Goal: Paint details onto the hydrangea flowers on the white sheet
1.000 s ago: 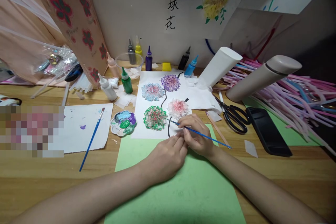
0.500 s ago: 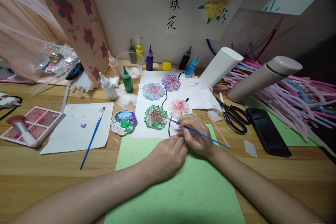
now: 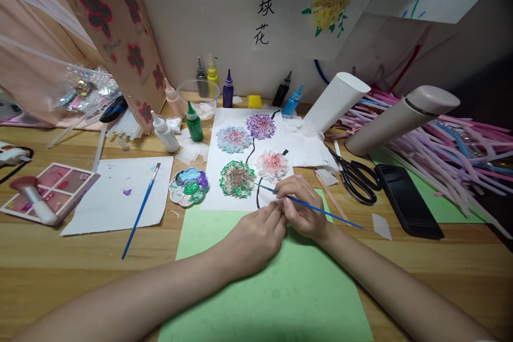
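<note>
My right hand [image 3: 302, 206] pinches a thin blue paintbrush [image 3: 324, 211], its tip at the right edge of a green-and-pink paper flower [image 3: 237, 179]. That flower sits on a white sheet [image 3: 208, 192] with a blue-pink flower [image 3: 233, 139], a purple flower [image 3: 261, 126] and a pale pink flower [image 3: 272, 164], plus black painted stems. Against the right hand rests my left hand [image 3: 256, 238], fingers curled together at the sheet's lower edge; whatever is under them is hidden. Left of the sheet lies a flower-shaped palette [image 3: 189, 187] with green, purple, blue and white paint.
Green paper [image 3: 264, 288] lies beneath my hands. To the left, a second paintbrush [image 3: 141, 211] rests on torn white paper [image 3: 104, 197]. Paint bottles [image 3: 194, 123] stand behind. On the right are black scissors [image 3: 356, 176], a phone [image 3: 409, 200], a leaning flask [image 3: 401, 117] and pipe cleaners [image 3: 441, 155].
The paintbrush in my right hand has slid slightly to the right, its tip a little lower beside the green-and-pink flower. My left hand stays where it was.
</note>
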